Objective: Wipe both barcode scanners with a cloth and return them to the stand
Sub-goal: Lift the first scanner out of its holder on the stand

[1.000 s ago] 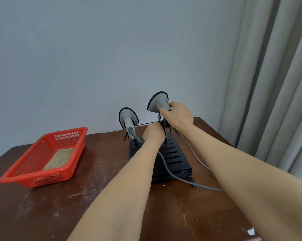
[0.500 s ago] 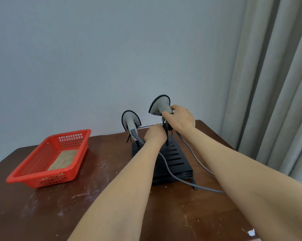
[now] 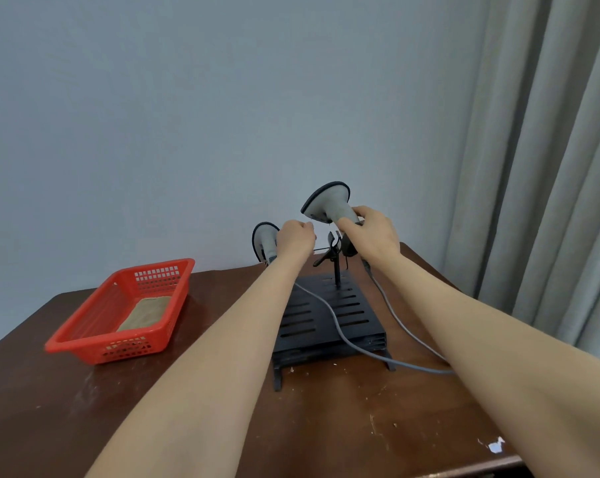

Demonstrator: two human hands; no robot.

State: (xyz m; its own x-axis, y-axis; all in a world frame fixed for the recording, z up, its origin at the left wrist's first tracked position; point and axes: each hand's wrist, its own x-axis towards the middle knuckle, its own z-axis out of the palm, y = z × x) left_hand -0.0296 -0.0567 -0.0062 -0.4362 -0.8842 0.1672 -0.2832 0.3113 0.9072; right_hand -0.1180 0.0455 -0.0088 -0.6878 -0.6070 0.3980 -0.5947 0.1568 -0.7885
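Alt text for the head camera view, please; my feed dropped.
A person's right hand grips the right grey cone-headed barcode scanner above the black slotted metal stand; the left hand is curled beside the left grey scanner, grip unclear. A folded tan cloth lies in a red plastic basket on the brown wooden table.

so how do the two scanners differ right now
The right scanner sits higher than the left scanner. The right hand grips the right scanner by its handle, above the clip of the stand; the left scanner's handle is hidden behind the left hand, so a grip there cannot be told. The right scanner's head shows whole, the left scanner's only in part. Both are grey with dark-rimmed heads.
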